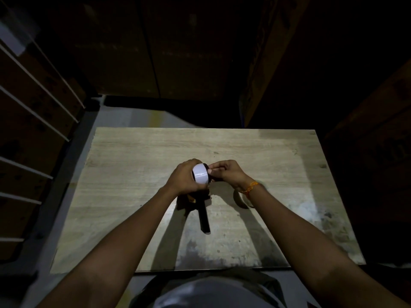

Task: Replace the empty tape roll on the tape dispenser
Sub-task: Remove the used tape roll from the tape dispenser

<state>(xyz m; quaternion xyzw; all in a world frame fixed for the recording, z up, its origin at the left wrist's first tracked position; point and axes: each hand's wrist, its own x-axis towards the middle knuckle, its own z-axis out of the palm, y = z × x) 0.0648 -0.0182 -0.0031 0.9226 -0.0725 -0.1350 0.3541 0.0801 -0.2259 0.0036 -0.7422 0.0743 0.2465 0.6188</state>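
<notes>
Bench [138,165]: pale wood-grain top, lit at the centre, stained and scuffed toward your near right corner.

Tape roll [200,173]: white, glossy, held above the middle of the bench with its outer band facing up toward you. It sits at the head of the tape dispenser.

Tape dispenser [204,218]: dark body, mostly hidden under your hands; its black handle points back toward you and lies low over the bench. A small yellow part shows just below your left palm.

Left hand [183,177]: closed around the left side of the tape roll, fingers curled over its top edge.

Right hand [226,173]: fingertips pinched together at the right edge of the tape roll; whether they grip the tape end or a dispenser part cannot be told. An orange thread band [250,187] circles this wrist.

Surroundings: dark cardboard boxes [124,52] behind the bench; shelving with pale rails [40,85] at your left.
</notes>
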